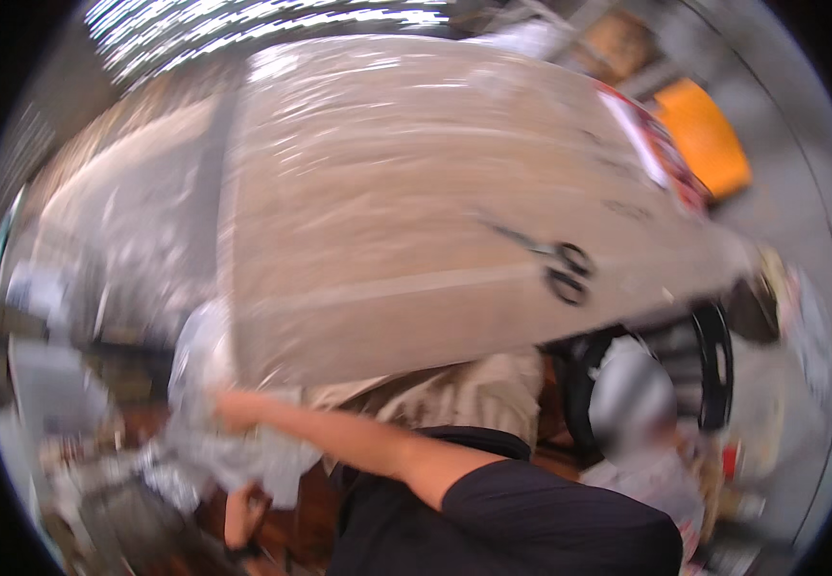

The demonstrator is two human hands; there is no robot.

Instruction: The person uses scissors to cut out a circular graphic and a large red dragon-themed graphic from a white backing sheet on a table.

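A broad, plastic-wrapped cardboard carton filled the centre of the frame. Another person was at lower right, and loose clear plastic bunched at lower left. Black-handled scissors lay on the carton, right of centre. The hands were apart: the right hand, blurred, met the plastic at the carton's lower-left corner, its grip unclear; the left hand curled below, any hold indiscernible.

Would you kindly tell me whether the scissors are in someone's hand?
No, the scissors lie on the cardboard with nothing gripping them.
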